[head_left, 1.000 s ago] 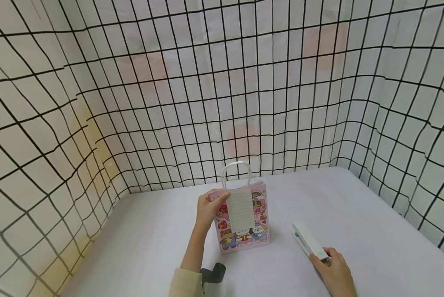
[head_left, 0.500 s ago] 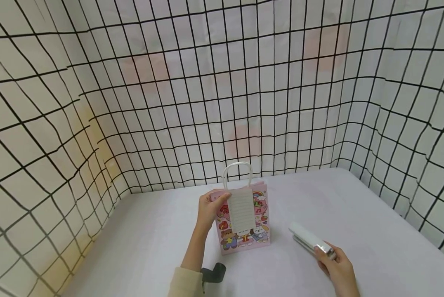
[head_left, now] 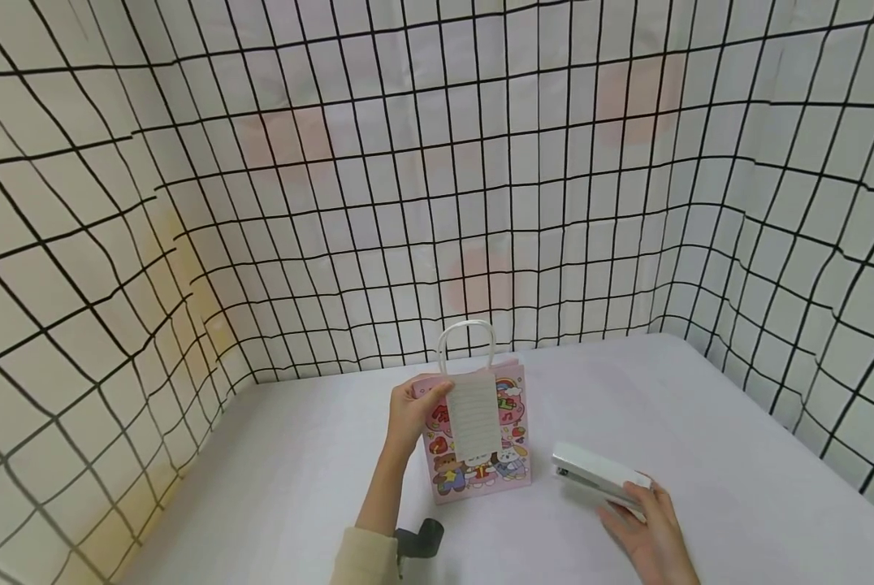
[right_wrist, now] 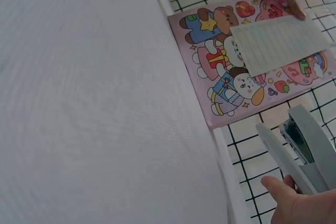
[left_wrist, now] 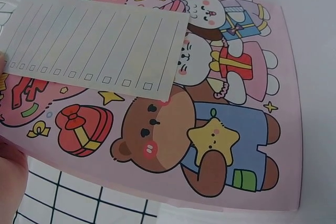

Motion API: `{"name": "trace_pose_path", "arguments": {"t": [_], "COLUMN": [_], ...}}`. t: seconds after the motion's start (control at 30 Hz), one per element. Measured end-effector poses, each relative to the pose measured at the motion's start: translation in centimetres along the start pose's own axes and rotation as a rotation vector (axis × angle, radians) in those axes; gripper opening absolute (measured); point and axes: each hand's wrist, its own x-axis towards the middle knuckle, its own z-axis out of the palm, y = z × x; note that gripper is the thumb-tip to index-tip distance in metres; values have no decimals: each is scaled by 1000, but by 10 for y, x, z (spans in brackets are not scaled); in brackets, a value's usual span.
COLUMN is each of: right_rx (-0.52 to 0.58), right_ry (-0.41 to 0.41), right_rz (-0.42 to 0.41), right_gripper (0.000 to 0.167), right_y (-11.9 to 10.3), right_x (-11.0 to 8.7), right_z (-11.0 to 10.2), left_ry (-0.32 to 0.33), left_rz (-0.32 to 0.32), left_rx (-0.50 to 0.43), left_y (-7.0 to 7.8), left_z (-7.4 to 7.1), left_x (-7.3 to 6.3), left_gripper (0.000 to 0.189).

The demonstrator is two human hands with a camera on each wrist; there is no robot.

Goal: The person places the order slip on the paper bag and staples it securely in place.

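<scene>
Bench (head_left: 298,471) carrying cartoon-animal gift bag (head_left: 481,478), standing upright | checklist sheet (head_left: 475,416) covering bag's upper front, left hand (head_left: 409,410) pinching both at bag's upper left | white stapler (head_left: 601,471) hovering right of bag, right hand (head_left: 652,528) gripping it

One left hand (head_left: 411,406), one right hand (head_left: 649,520), one bag (head_left: 512,426), three cartoon animals (left_wrist: 173,129), one lined sheet (head_left: 475,416), one stapler (head_left: 598,471) and one table (head_left: 298,471) appear.
</scene>
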Motion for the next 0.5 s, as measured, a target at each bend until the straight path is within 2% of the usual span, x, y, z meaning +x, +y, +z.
{"name": "trace_pose_path", "arguments": {"t": [0.1, 0.17, 0.27, 0.5], "right_rx": [44, 108, 231, 424], "right_ry": [-16, -35, -37, -51], "right_rz": [52, 95, 158, 229], "right_gripper": [41, 57, 70, 79], "right_y": [1, 1, 2, 7], "right_x": [3, 4, 7, 10], "right_z": [5, 8, 14, 26], "left_ry": [-7, -9, -10, -11], "left_rz": [-7, -10, -8, -7], "left_rx": [-5, -6, -4, -4], "left_y": [0, -1, -1, -1], "left_z": [0, 0, 0, -1], "left_x": [0, 0, 0, 1], "left_gripper": [23, 23, 23, 23]}}
